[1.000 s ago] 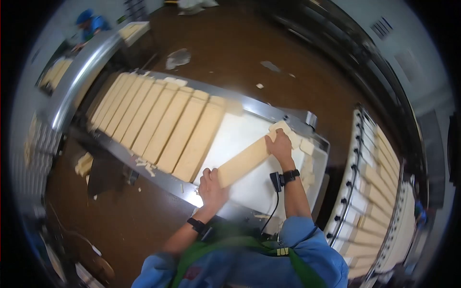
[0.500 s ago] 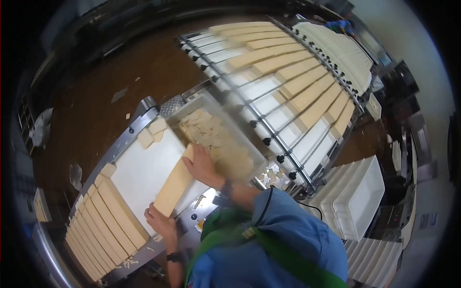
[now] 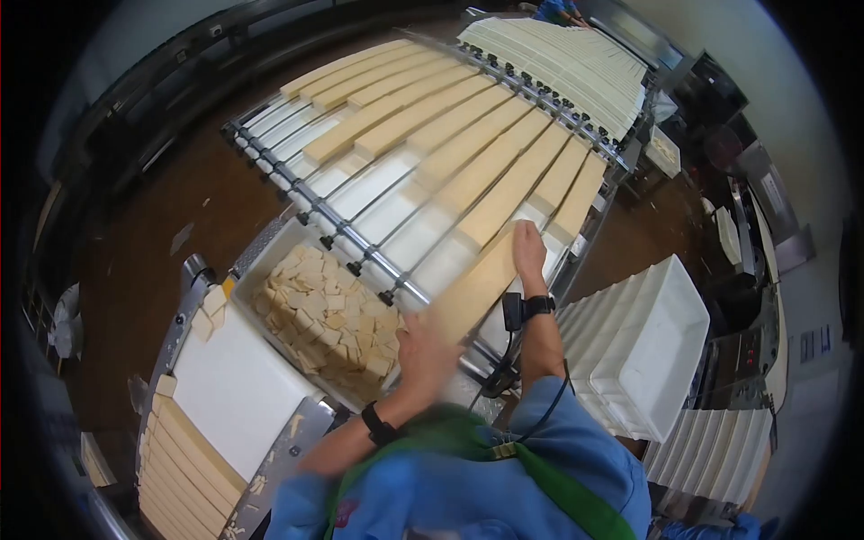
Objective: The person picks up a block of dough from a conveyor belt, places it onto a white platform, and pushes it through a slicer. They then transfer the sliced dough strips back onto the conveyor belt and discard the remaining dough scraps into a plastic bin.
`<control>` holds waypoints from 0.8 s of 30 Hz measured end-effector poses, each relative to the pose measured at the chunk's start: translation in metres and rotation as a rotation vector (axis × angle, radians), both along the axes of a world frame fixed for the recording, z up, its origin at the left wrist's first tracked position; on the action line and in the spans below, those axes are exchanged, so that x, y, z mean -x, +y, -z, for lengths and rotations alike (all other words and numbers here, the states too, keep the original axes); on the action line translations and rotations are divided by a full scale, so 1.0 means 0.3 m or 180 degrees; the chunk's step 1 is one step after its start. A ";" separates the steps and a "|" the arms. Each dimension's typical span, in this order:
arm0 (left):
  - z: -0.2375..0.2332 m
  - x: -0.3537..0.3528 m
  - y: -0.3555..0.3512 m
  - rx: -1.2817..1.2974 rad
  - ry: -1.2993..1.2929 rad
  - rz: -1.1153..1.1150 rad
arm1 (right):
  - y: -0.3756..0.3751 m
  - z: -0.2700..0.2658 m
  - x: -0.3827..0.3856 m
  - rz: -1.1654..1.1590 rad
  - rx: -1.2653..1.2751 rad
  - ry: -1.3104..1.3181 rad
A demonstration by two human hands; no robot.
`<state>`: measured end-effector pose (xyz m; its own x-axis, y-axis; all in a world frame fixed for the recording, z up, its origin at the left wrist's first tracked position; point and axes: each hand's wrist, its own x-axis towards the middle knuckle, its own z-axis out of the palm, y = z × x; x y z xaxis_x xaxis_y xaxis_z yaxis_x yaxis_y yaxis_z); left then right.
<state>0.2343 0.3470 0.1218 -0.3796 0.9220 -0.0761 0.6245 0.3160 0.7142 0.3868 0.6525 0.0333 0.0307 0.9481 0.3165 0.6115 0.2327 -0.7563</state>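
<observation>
A long pale-yellow slab [image 3: 481,286] lies between my hands over the near end of the slatted white conveyor table. My right hand [image 3: 529,252] grips its far right side, the fingers close together. At the near end, my left hand [image 3: 423,360] holds the slab; motion blurs its fingers. Several similar slabs [image 3: 405,108] rest in lanes between thin rods on the conveyor table [image 3: 378,171]. To the left, more slabs [image 3: 184,450] lie side by side on a white belt [image 3: 238,378].
A bin [image 3: 270,236] filled with square pale offcuts [image 3: 324,306] stands between the belt and the conveyor table. White stacked trays [image 3: 661,360] are at my right. A metal rail with black knobs [image 3: 355,268] edges the table. Another person [image 3: 560,13] is at the far end.
The slab has moved from the white belt, across the offcut bin, to the conveyor table on the right. Both hands moved with it, and my view turned right.
</observation>
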 end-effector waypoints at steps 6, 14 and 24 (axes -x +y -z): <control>0.053 -0.061 0.258 0.0105 -0.0252 0.0455 | 0.183 -0.020 -0.028 -0.0298 0.0354 -0.2372; 0.254 -0.159 0.482 -0.0207 -0.0964 -0.0526 | -0.073 0.034 -0.074 -0.0771 -0.0595 -0.1859; 0.210 0.010 0.183 -0.1523 -0.1095 -0.0628 | -0.320 0.043 -0.064 -0.1617 -0.0148 -0.2776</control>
<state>0.2314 0.4018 0.0588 -0.5736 0.7991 0.1800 0.2957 -0.0029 0.9553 0.4059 0.5565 0.0203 -0.6330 0.7707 0.0727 0.7670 0.6371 -0.0761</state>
